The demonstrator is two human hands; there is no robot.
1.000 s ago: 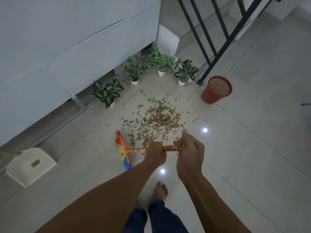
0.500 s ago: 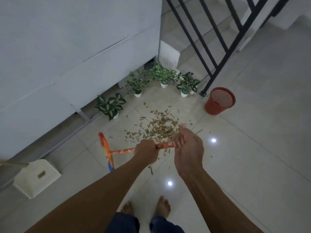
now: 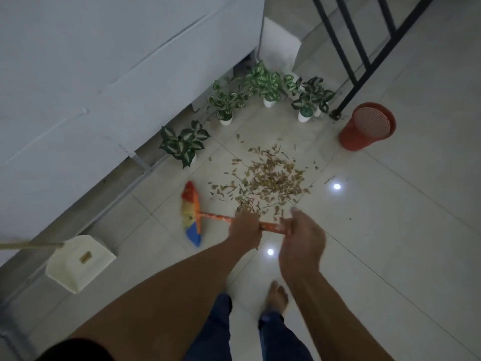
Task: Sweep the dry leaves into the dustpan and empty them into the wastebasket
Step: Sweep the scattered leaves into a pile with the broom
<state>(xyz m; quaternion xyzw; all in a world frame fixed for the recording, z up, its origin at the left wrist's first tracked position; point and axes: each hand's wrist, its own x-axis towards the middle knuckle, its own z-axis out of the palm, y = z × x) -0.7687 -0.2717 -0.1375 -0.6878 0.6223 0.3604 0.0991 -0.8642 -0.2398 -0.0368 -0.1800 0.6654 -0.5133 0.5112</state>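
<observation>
A pile of dry brown leaves [image 3: 268,179] lies scattered on the pale floor tiles. A broom [image 3: 192,214] with an orange handle and a red, yellow and blue head rests on the floor just left of the pile. My left hand [image 3: 244,227] grips the handle low down, and my right hand [image 3: 302,235] wraps the handle's upper end. The cream dustpan [image 3: 78,264] with a long pale handle sits far left on the floor, apart from the leaves. The red mesh wastebasket [image 3: 367,126] stands upright beyond the pile at the right.
Several small potted plants [image 3: 265,87] line the wall base behind the leaves. A black stair railing [image 3: 348,56] comes down beside the wastebasket. A grey wall fills the left. My bare foot [image 3: 277,295] stands on the tiles below my hands.
The broom head swung left away from the leaves half a second ago and is now back close to the pile's left edge. Both hands kept their hold on the handle.
</observation>
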